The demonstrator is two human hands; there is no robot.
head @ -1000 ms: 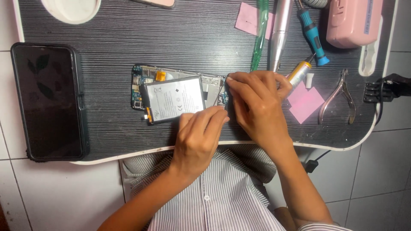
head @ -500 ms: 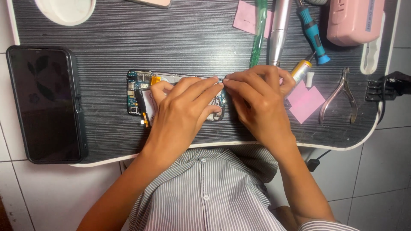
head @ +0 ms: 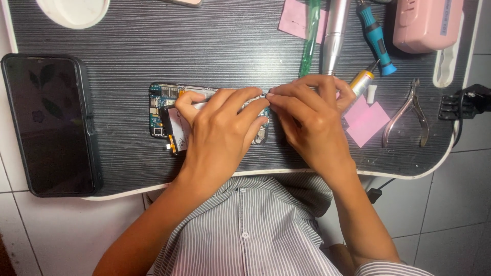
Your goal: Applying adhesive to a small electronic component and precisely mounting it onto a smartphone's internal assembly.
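Note:
An opened phone [head: 159, 110] with its circuit board bare lies flat on the dark striped desk [head: 153, 46]. My left hand [head: 220, 128] covers most of it, fingers pressing on the white battery [head: 179, 128] and the phone's right end. My right hand [head: 312, 120] rests beside it, thumb and forefinger pinched at the phone's upper right corner, where they meet my left fingertips. What sits between the pinched fingers is too small to tell. The phone's right half is hidden under both hands.
A black phone screen [head: 48, 122] lies at the left. Behind my hands lie a green tool [head: 309, 41], a silver cylinder [head: 335, 33], a blue screwdriver [head: 376, 36], a pink case [head: 427, 23]. Pink notes [head: 365, 122] and nippers [head: 406, 112] lie right.
My left hand has moved up from the desk's front edge onto the phone, covering the battery. My right hand has stayed at the phone's upper right corner.

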